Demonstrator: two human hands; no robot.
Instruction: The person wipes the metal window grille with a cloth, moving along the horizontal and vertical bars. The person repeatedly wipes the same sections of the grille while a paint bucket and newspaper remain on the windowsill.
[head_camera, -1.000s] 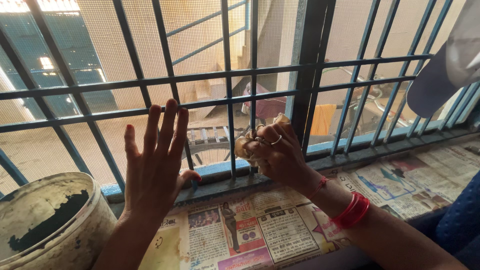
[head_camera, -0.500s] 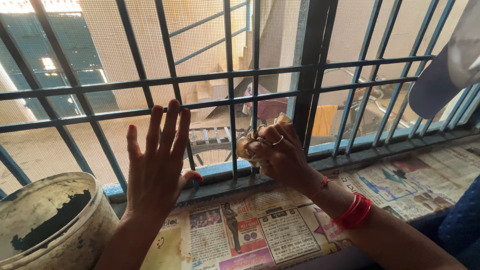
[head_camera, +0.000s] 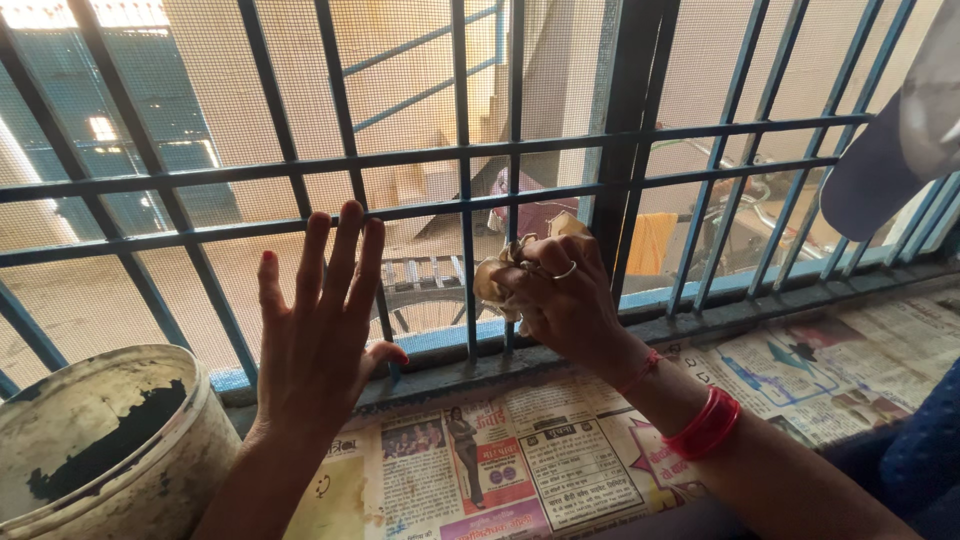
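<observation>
pressing a crumpled rag (head_camera: 500, 275) against bars, right hand (head_camera: 565, 300) above colourful newspaper (head_camera: 520, 465).

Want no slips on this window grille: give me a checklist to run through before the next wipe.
1. Crumpled rag in right hand: ok, grip closed on it.
2. Rag on the vertical bar: ok, pressed against it.
3. Left hand braced: ok, open, flat against the grille.
4. Newspaper covering the sill: ok.
5. Bucket within reach: ok, beside the left arm.
6. Rag wet enough: cannot tell.
</observation>
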